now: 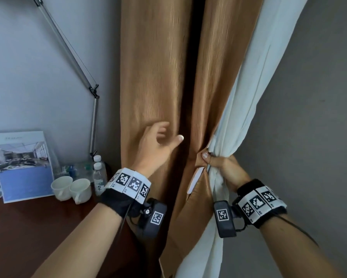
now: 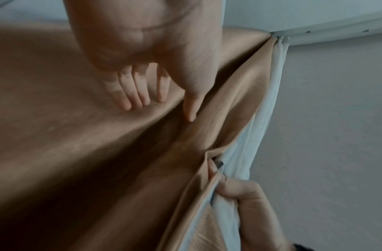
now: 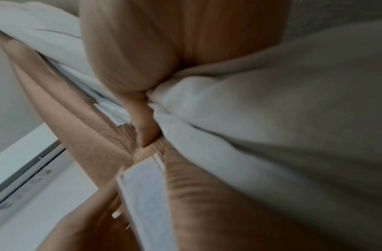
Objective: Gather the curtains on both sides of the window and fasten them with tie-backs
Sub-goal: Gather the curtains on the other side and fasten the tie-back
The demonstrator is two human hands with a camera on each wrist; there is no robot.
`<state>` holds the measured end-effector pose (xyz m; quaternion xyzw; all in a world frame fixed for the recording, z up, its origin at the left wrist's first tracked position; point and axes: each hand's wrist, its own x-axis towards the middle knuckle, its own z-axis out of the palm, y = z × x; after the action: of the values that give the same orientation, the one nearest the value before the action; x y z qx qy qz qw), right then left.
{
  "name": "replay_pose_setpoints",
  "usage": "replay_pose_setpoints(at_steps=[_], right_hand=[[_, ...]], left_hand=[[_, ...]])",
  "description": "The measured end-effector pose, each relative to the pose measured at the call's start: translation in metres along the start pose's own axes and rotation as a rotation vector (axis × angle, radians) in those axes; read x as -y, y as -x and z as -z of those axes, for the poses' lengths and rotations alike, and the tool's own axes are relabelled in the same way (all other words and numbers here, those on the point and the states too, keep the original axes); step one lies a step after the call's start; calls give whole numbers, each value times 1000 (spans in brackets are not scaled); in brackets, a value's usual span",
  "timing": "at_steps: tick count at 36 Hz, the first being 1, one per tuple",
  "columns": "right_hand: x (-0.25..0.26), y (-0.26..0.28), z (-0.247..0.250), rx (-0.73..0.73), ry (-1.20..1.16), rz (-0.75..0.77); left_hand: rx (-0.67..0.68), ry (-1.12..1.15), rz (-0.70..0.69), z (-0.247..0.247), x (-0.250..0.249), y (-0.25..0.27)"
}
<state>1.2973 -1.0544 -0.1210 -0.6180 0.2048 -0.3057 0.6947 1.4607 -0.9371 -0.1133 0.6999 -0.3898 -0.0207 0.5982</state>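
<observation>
A tan-brown curtain (image 1: 158, 77) hangs in the corner, with a white sheer curtain (image 1: 255, 87) beside it on the right. My right hand (image 1: 218, 163) grips the bunched white sheer together with the tan curtain's edge, thumb pressed on the fold (image 3: 144, 130). My left hand (image 1: 158, 141) is spread open with straight fingers (image 2: 138, 95) against the tan curtain's (image 2: 56, 118) left fold. A white label strip (image 1: 195, 180) on the tan fabric hangs just below my right thumb, also in the right wrist view (image 3: 142, 195). No tie-back is visible.
A dark wooden desk (image 1: 38, 221) stands at lower left with two white cups (image 1: 71, 189), water bottles (image 1: 99, 173) and a propped picture card (image 1: 22, 167). A jointed lamp arm (image 1: 68, 49) crosses the left wall. A grey wall (image 1: 319, 117) is on the right.
</observation>
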Motion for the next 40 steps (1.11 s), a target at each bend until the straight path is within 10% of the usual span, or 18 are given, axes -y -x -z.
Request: replay_pose_setpoints(at_steps=[11, 18, 25, 30, 40], right_hand=[[6, 11, 8, 75, 53, -55], [1, 9, 4, -173, 153, 81], [4, 22, 5, -28, 28, -71], [8, 26, 3, 94, -27, -144], [5, 21, -4, 54, 5, -121]], left_hand=[[390, 251, 23, -36, -18, 18], [83, 355, 92, -39, -18, 27], [57, 247, 127, -27, -11, 31], [301, 567, 315, -23, -14, 35], [75, 385, 82, -20, -19, 46]])
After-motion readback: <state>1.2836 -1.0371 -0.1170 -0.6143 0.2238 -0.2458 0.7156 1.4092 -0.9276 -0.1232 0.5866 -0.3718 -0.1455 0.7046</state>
